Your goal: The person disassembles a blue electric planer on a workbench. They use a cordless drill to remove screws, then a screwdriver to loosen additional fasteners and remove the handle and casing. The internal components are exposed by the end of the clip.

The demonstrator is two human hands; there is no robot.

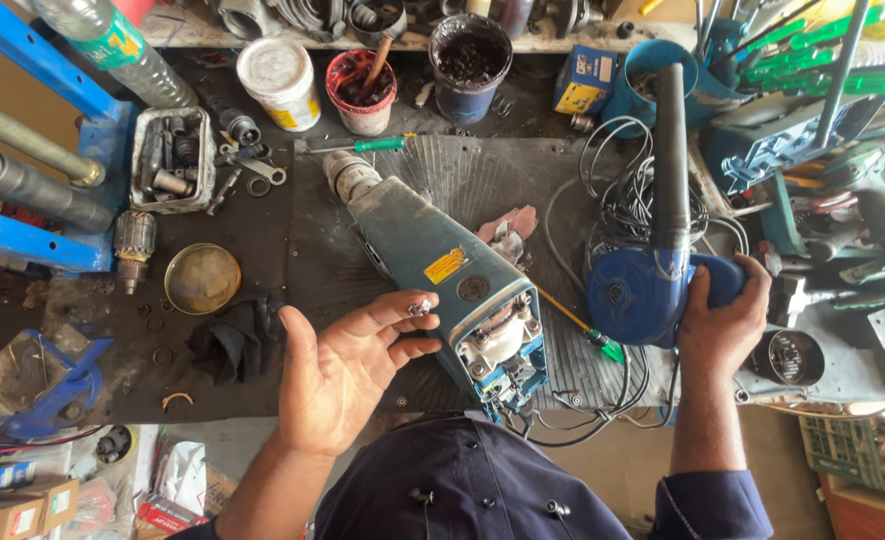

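Cluttered workbench (362,250), drill (442,270) between hands

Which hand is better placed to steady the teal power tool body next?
Probably the left hand: it is open beside the teal power tool body, palm toward it. The right hand is wrapped around the blue blower handle.
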